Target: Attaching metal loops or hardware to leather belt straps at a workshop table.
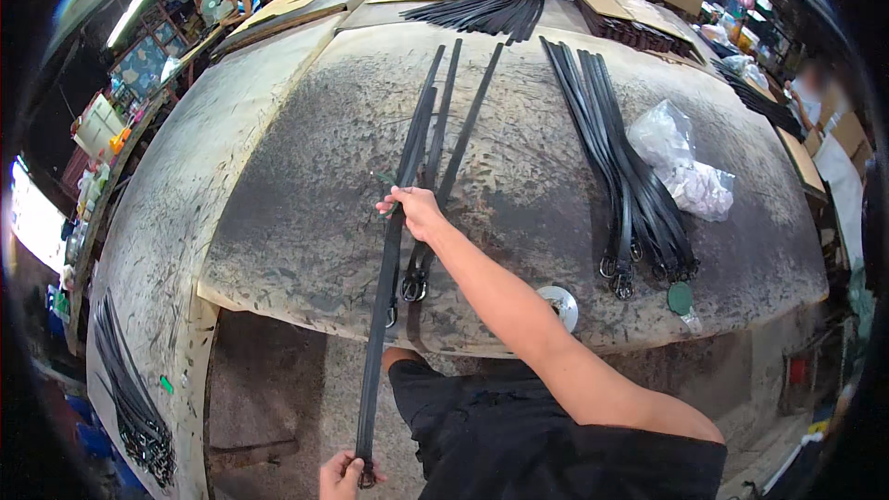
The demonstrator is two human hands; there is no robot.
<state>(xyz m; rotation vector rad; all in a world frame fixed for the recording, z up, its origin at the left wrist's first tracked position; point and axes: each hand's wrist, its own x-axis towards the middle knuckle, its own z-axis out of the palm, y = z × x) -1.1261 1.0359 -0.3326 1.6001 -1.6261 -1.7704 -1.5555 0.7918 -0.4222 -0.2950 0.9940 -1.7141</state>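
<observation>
A long black belt (380, 343) stretches between my two hands, running from the table's front edge down toward me. My left hand (341, 476) is closed around its lower end, where part of a dark buckle (368, 477) shows. Farther up, my right hand (417, 211) pinches the strap, and a thin dark green thing (381, 177) sticks out by its fingertips. Under and beside that hand, several other black belts (470, 120) lie lengthwise on the table, their metal buckles (414, 289) toward me.
On the stained table (306, 194), a belt bundle (620, 167) lies right, beside clear plastic bags (685, 162). A silver disc (558, 307) and a green round item (680, 298) sit near the front edge. More belts (491, 5) lie far back and at left (130, 389). Other people work beyond.
</observation>
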